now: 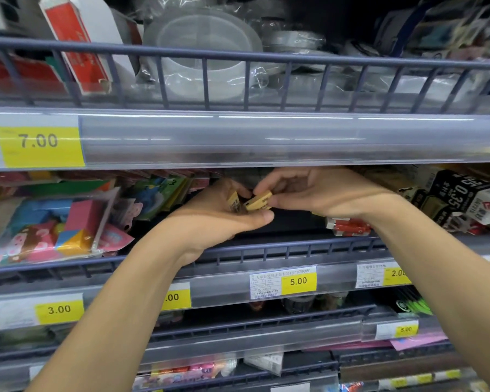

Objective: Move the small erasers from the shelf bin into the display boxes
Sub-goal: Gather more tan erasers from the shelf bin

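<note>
My left hand [215, 219] is cupped palm-up over the middle shelf and holds a small tan eraser [233, 201] upright against its fingers. My right hand [320, 193] reaches in from the right and pinches another small tan eraser [258, 201] between thumb and fingertips, right above the left palm. Both hands sit just under the upper shelf's price rail, above the dark shelf bin [292, 224]. Black and white display boxes [461, 199] stand at the right end of the same shelf.
A grey wire rail [266, 251] fronts the middle shelf. Colourful packaged erasers [54, 222] fill its left side. Red items [348, 227] lie by my right wrist. The upper shelf [238, 137] holds clear plastic containers and hangs low over my hands. More shelves with yellow price tags lie below.
</note>
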`<state>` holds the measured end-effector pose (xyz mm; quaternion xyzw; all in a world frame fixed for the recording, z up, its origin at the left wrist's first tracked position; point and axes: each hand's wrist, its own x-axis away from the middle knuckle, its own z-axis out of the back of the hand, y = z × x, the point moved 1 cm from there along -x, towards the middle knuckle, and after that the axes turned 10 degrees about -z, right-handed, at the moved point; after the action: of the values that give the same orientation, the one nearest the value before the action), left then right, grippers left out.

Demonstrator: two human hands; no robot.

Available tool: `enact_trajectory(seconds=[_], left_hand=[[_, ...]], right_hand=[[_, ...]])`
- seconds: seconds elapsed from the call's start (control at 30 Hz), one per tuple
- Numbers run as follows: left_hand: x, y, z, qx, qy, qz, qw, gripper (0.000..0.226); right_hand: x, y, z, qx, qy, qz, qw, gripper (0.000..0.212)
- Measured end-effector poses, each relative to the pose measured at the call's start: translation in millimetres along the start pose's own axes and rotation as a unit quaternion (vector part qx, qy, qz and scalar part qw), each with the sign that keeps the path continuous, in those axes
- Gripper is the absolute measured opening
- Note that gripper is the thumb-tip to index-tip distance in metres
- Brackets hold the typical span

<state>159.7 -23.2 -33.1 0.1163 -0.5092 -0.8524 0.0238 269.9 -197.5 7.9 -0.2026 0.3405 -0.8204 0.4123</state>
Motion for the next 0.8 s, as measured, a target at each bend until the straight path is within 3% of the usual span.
enact_trajectory(seconds=[0.3, 0.43, 0.57, 0.7, 0.8], left_hand=[[6.2, 2.3, -2.5, 0.047, -0.012, -0.01, 0.999, 0.01], [8.2, 0.1, 0.7, 0.037, 0.002, -0.011, 0.999, 0.007], [8.2, 0.9, 0.9, 0.035, 0.012, -0.005, 0.999, 0.014], [5.9, -0.2, -0.2, 0.048, 0.027, 0.008, 0.998, 0.023], [4.5, -2.0, -1.2, 0.082, 0.038, 0.007, 0.996, 0.014]], right_hand=[[-6.5, -8.9, -16.8, -0.021, 0.024, 0.008, 0.999, 0.025], [-1.0, 12.0, 19.4, 0.144, 0.11, -0.092, 0.979, 0.022], [-4.2, 38.6, 36.3, 0.282, 0.095, -0.161, 0.941, 0.031], [-11.7, 47.7, 31.0, 0.335, 0.087, -0.159, 0.925, 0.038], [-16.5, 48.6, 29.8, 0.355, 0.087, -0.143, 0.92, 0.044]])
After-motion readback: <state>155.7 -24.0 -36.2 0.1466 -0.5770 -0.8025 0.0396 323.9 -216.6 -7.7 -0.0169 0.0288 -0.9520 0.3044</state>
